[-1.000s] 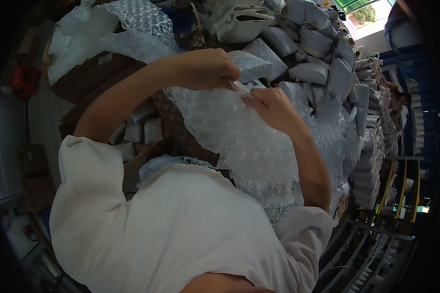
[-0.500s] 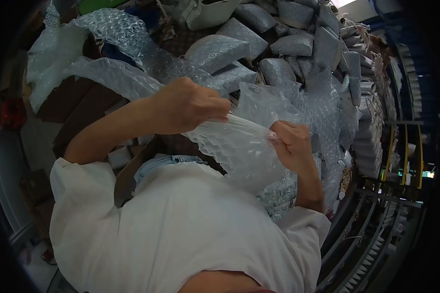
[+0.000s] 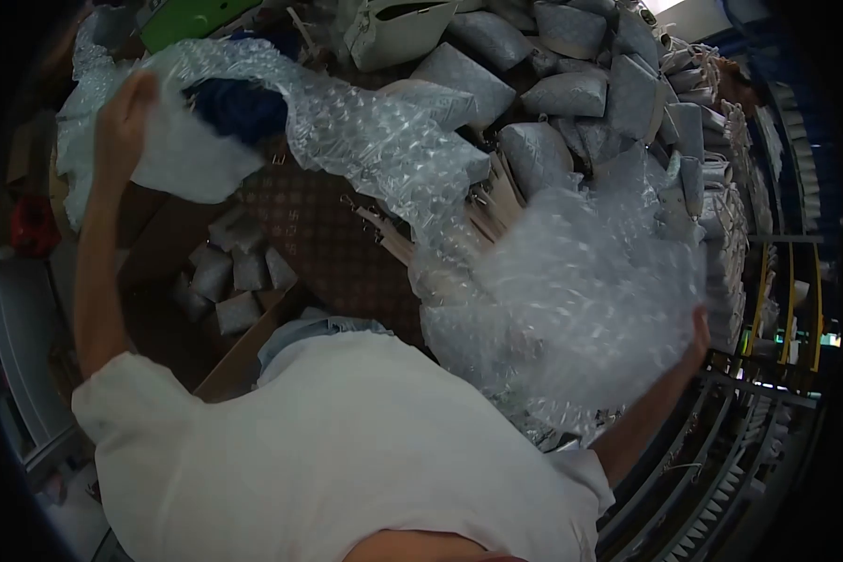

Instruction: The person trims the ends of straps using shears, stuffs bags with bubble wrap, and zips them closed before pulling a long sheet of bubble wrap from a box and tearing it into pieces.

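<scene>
My left hand is raised at the upper left, its fingers closed on a torn piece of clear bubble wrap that hangs to its right. Far to the right, my right hand is at the edge of a large bubble wrap sheet, blurred by motion; the sheet hides most of its fingers, but it appears to hold that edge. Another crumpled length of bubble wrap stretches across the patterned brown surface between my hands.
Grey patterned pouches are heaped at the back, beside a pale handbag. A cardboard box near my waist holds several small grey packets. Metal racks stand at the right. A red object is at the far left.
My hands have moved wide apart, left hand up and left, right hand outward to the right. The wrap stretched between them is now in separate pieces, and the box's packets show.
</scene>
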Available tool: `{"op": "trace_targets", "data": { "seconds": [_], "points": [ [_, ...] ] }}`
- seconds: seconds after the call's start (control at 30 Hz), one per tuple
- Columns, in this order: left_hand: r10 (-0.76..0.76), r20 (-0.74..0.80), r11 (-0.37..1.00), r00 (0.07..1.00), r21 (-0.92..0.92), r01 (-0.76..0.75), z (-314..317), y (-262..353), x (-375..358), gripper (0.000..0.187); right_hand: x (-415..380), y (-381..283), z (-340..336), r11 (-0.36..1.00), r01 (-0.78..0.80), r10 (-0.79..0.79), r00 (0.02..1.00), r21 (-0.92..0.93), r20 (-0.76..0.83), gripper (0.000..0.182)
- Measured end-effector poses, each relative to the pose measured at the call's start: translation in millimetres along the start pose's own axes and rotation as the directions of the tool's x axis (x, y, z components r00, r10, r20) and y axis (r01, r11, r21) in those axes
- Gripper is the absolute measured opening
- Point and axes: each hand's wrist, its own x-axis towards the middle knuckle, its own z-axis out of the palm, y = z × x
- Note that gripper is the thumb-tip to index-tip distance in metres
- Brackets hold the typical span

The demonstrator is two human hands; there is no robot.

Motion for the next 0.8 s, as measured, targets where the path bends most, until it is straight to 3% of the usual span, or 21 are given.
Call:
{"op": "trace_targets", "data": {
  "seconds": [0.03,0.07,0.1,0.13,0.17,0.2,0.23,0.27,0.3,0.33,0.37,0.4,0.43,0.47,0.5,0.53,0.6,0.63,0.7,0.73,0.8],
  "points": [
    [0.067,-0.041,0.997,0.997,0.026,-0.066,-8.4,-24.3,-3.8,0.018,28.8,14.7,-103.0,0.964,0.240,-0.251,0.964,-0.115,-0.092,0.033],
    [0.129,-0.061,0.991,0.990,0.042,-0.127,-5.7,-34.7,-8.2,0.018,76.7,23.8,-198.0,0.861,0.432,-0.480,0.865,-0.269,-0.147,0.042],
    [0.138,-0.041,0.990,0.990,0.019,-0.137,2.9,-19.6,-11.2,0.018,67.4,26.2,-210.5,0.695,0.575,-0.684,0.713,-0.432,-0.152,0.050],
    [0.085,0.145,0.996,0.986,-0.011,-0.084,9.5,5.8,-12.5,0.015,41.1,-15.0,-185.4,0.691,0.290,-0.620,0.708,-0.662,-0.338,0.052],
    [0.037,0.315,0.999,0.948,-0.025,-0.031,15.7,31.1,-18.2,0.012,23.6,-66.5,-147.9,0.635,-0.042,-0.586,0.625,-0.771,-0.516,0.055],
    [0.057,0.307,0.998,0.950,-0.037,-0.047,27.6,52.4,-24.3,0.012,33.1,-79.3,-146.1,0.518,-0.037,-0.685,0.580,-0.854,-0.441,0.055],
    [0.197,0.373,0.980,0.907,-0.104,-0.170,44.2,72.1,-28.8,0.008,46.0,-84.3,-142.3,0.390,-0.044,-0.766,0.538,-0.920,-0.351,0.055],
    [0.334,0.423,0.942,0.842,-0.173,-0.287,58.9,89.9,-36.1,0.006,94.2,-75.2,-169.1,0.118,0.064,-0.930,0.358,-0.991,-0.088,0.054],
    [0.374,0.429,0.924,0.822,-0.243,-0.294,72.9,105.2,-39.9,0.005,86.4,-101.9,-117.6,0.246,0.191,-0.862,0.491,-0.950,-0.125,0.049],
    [0.411,0.438,0.904,0.800,-0.312,-0.293,85.4,118.6,-43.5,0.006,109.1,-103.0,-92.4,-0.006,0.002,-0.975,0.222,-1.000,0.007,0.045],
    [0.442,0.435,0.886,0.785,-0.348,-0.306,95.8,130.2,-48.1,0.004,141.6,-98.2,-74.7,-0.357,-0.010,-0.933,0.053,-0.934,0.356,0.042],
    [0.470,0.435,0.868,0.768,-0.387,-0.312,103.6,137.9,-50.4,0.004,181.0,-86.5,-50.1,-0.431,0.348,-0.884,0.021,-0.833,0.466,0.039],
    [0.438,0.488,0.886,0.755,-0.376,-0.272,109.5,142.2,-55.4,0.005,193.5,-55.6,-8.6,-0.172,0.465,-0.904,0.277,-0.869,0.326,0.040],
    [0.404,0.541,0.904,0.738,-0.359,-0.231,114.0,145.7,-60.0,0.005,209.2,-26.0,33.4,-0.036,0.324,-0.845,0.495,-0.945,0.202,0.043],
    [0.378,0.569,0.915,0.730,-0.349,-0.201,118.5,146.6,-65.5,0.006,224.2,16.5,70.1,0.003,0.433,-0.889,0.414,-0.901,0.195,0.047],
    [0.350,0.595,0.927,0.724,-0.334,-0.173,121.6,147.1,-71.6,0.006,227.1,54.4,101.7,0.001,0.453,-0.821,0.510,-0.892,0.257,0.048],
    [0.251,0.643,0.953,0.724,-0.293,-0.070,121.0,149.5,-85.6,0.007,230.1,142.6,152.4,0.067,0.606,-0.813,0.494,-0.793,0.308,0.043],
    [0.253,0.640,0.956,0.726,-0.282,-0.084,118.8,152.9,-93.4,0.007,229.8,184.6,168.5,0.209,0.702,-0.753,0.560,-0.681,0.346,0.039],
    [0.135,0.651,0.963,0.747,-0.264,0.056,115.2,157.9,-98.4,0.005,208.9,222.4,196.5,0.360,0.692,-0.604,0.684,-0.625,0.409,0.040],
    [0.138,0.666,0.966,0.733,-0.253,0.047,116.6,157.9,-97.8,0.005,208.7,231.6,203.2,0.382,0.680,-0.591,0.700,-0.626,0.400,0.040],
    [-0.008,0.724,0.978,0.690,-0.137,0.155,116.3,158.5,-100.1,0.004,204.8,230.0,210.2,0.619,0.639,-0.531,0.769,-0.457,0.356,0.056]
  ]
}}
